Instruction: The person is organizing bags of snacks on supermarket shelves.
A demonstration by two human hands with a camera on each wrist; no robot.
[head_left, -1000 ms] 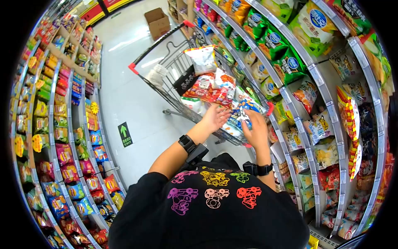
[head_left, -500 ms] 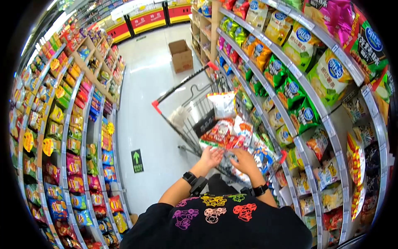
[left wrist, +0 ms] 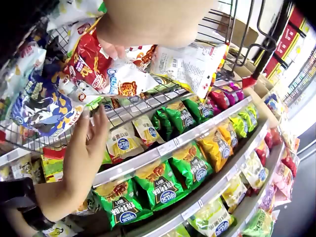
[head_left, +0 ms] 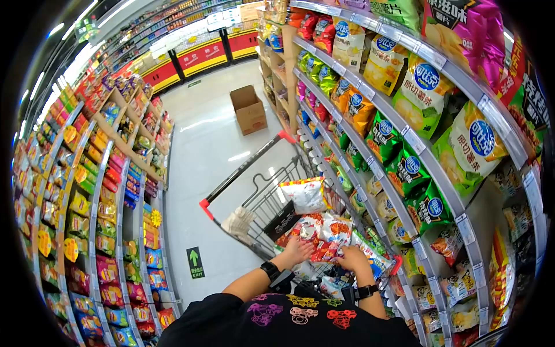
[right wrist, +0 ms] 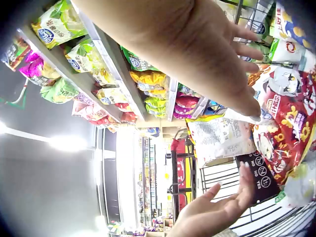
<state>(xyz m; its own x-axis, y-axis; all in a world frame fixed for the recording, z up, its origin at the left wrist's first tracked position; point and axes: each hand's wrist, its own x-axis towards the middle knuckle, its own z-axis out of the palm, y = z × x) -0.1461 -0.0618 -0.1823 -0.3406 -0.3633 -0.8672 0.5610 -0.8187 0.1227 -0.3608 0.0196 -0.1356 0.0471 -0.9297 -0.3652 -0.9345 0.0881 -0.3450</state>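
Observation:
A shopping cart stands in front of the person, with several snack bags piled in it. The left hand is spread over a red snack bag, fingertips right at it. To its right, the right hand hangs over the pile beside a white-and-red bag, fingers loosely extended and holding nothing. In the left wrist view, a blue bag with a cartoon figure lies left of the right hand. A mostly white bag leans deeper in the cart.
Shelves of chip bags rise close along the cart's right side. Another snack shelf lines the left, across the tiled floor. An open cardboard box stands ahead, with red-and-yellow freezer bins beyond.
The head view has tilted up toward the aisle's far end. My right hand has come off the blue bag and now hovers near the white-and-red bag. My left hand stays spread.

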